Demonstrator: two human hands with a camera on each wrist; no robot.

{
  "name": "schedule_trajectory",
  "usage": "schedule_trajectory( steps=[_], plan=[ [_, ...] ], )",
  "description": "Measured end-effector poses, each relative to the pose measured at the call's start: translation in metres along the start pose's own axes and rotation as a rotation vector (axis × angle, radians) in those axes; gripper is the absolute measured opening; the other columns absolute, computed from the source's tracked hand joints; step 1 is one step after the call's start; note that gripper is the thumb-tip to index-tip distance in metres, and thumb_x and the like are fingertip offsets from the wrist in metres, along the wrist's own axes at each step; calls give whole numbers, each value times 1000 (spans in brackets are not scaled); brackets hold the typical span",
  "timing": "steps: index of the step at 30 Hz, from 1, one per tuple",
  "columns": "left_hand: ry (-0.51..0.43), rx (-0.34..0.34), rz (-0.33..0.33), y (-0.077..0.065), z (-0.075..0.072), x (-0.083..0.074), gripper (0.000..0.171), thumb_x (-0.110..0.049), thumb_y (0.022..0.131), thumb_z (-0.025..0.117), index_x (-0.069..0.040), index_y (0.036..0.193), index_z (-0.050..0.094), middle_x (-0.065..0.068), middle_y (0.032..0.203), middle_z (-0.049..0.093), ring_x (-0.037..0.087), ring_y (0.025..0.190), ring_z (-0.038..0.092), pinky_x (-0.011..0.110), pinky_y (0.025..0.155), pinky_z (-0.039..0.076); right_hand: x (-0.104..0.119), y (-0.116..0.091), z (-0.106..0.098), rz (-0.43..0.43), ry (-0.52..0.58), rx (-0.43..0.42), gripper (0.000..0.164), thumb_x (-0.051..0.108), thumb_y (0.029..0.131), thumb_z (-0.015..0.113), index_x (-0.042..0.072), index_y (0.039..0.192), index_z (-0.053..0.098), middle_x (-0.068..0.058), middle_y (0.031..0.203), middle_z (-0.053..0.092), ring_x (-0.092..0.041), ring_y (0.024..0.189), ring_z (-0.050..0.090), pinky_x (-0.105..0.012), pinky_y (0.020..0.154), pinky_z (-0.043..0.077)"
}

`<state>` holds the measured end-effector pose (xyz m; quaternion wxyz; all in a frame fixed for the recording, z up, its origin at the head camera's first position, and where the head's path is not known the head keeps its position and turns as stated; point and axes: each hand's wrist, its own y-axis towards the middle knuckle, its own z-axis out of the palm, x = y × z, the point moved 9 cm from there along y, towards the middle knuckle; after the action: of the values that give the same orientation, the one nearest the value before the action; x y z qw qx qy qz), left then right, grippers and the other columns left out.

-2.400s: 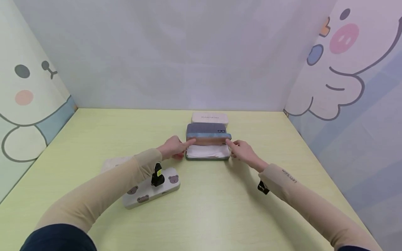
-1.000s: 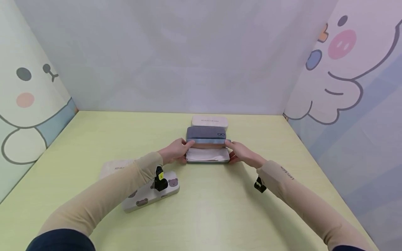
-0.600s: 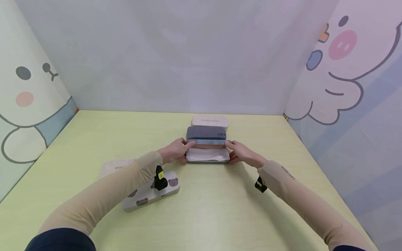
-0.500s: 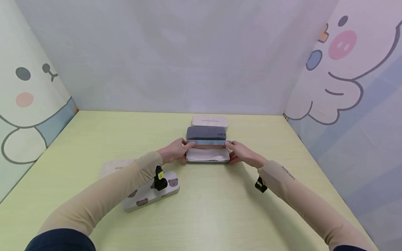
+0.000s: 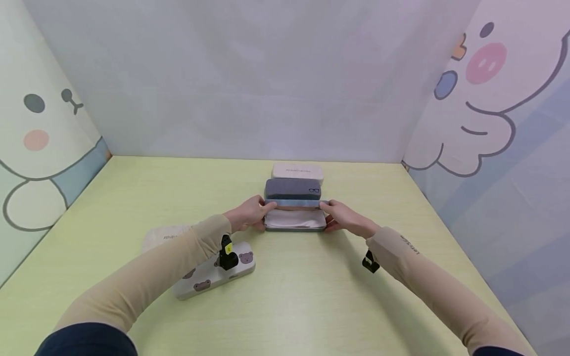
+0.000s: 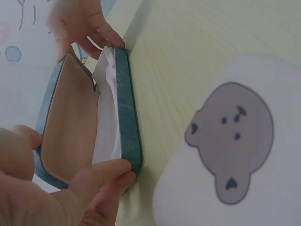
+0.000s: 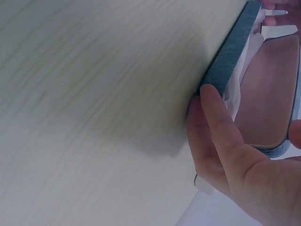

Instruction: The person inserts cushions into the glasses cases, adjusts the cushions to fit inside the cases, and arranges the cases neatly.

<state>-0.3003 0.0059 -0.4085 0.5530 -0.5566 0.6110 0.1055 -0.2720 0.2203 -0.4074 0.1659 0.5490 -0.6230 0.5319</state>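
A teal glasses case point(image 5: 297, 203) with a brown lining point(image 6: 73, 122) lies partly open on the table, its lid tilted up at the back. Folded white cloth point(image 5: 296, 218) fills its base. At the left end my left hand point(image 5: 247, 213) grips the case, thumb on the lid's edge and fingers at the base point(image 6: 127, 101). My right hand point(image 5: 347, 218) holds the other end the same way; the right wrist view shows its fingertips against the base's teal wall point(image 7: 228, 59).
Directly behind stands a dark grey-blue case point(image 5: 291, 189) with a small glasses print, and behind that a pale pink case point(image 5: 297, 171). A white case with bear prints point(image 5: 240, 269) and another pale case point(image 5: 165, 235) lie under my left forearm.
The lid has tipped forward and down, showing less brown lining in the head view. My thumbs have moved with it, and my fingers now hold the base's ends.
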Motion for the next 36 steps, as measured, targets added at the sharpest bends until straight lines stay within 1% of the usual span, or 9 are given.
schedule_trajectory(
  steps=[4, 8, 14, 18, 21, 26, 29, 33, 36],
  plan=[
    [-9, 7, 8, 0, 0, 0, 49, -34, 102, 44, 5, 131, 36, 22, 127, 47, 20, 91, 57, 25, 74, 48, 0, 0, 0, -5, 1, 3, 44, 32, 105, 31, -5, 129, 34, -23, 123, 46, -29, 105, 54, -37, 88, 54],
    [8, 1, 8, -1, 0, -1, 49, -34, 102, 45, 4, 132, 36, 22, 129, 47, 19, 84, 60, 26, 75, 47, 0, -1, 0, -11, 0, 1, 42, 31, 105, 31, -5, 127, 35, -22, 120, 46, -28, 105, 53, -37, 88, 54],
    [11, -15, 21, -2, 0, -3, 46, -31, 102, 45, 5, 129, 37, 24, 133, 45, 23, 90, 62, 28, 78, 49, 1, -2, 1, -15, -3, -2, 40, 29, 105, 32, -6, 124, 36, -21, 119, 45, -27, 105, 53, -36, 89, 53],
    [22, -26, 32, -4, 0, -4, 44, -30, 102, 45, 5, 127, 37, 24, 133, 45, 24, 88, 65, 29, 80, 49, 1, -3, 1, -16, -7, -3, 37, 29, 105, 32, -5, 118, 38, -21, 117, 46, -27, 104, 53, -37, 89, 53],
    [30, -27, 31, -4, 0, -4, 44, -29, 101, 46, 5, 128, 37, 24, 133, 45, 23, 87, 65, 29, 81, 49, 0, -3, 1, -16, -18, -6, 34, 28, 105, 33, -4, 114, 38, -21, 117, 46, -27, 105, 53, -37, 90, 53],
    [42, -23, 27, -3, 0, -3, 43, -29, 101, 46, 5, 127, 37, 25, 133, 44, 22, 86, 66, 29, 82, 49, -1, -4, 2, -22, -37, -7, 34, 29, 105, 33, -4, 113, 39, -21, 118, 47, -28, 107, 53, -38, 92, 52],
    [44, -26, 24, -2, 0, -2, 43, -29, 101, 46, 4, 127, 37, 24, 133, 45, 24, 89, 67, 29, 83, 49, 0, -4, 2, -28, -46, -9, 34, 29, 105, 33, -3, 111, 39, -21, 116, 47, -28, 108, 54, -38, 92, 52],
    [37, -24, 18, -2, 1, -2, 45, -29, 101, 47, 4, 129, 37, 25, 136, 44, 26, 102, 65, 32, 91, 49, 0, -5, 2, -32, -45, -15, 32, 28, 105, 33, -3, 110, 40, -20, 114, 48, -28, 107, 55, -38, 92, 52],
    [36, -21, 18, -1, 1, -2, 45, -28, 101, 47, 5, 130, 36, 25, 138, 43, 27, 105, 64, 35, 95, 48, 0, -5, 3, -36, -52, -14, 32, 27, 105, 33, -3, 112, 41, -19, 114, 48, -27, 107, 55, -38, 92, 52]
  ],
)
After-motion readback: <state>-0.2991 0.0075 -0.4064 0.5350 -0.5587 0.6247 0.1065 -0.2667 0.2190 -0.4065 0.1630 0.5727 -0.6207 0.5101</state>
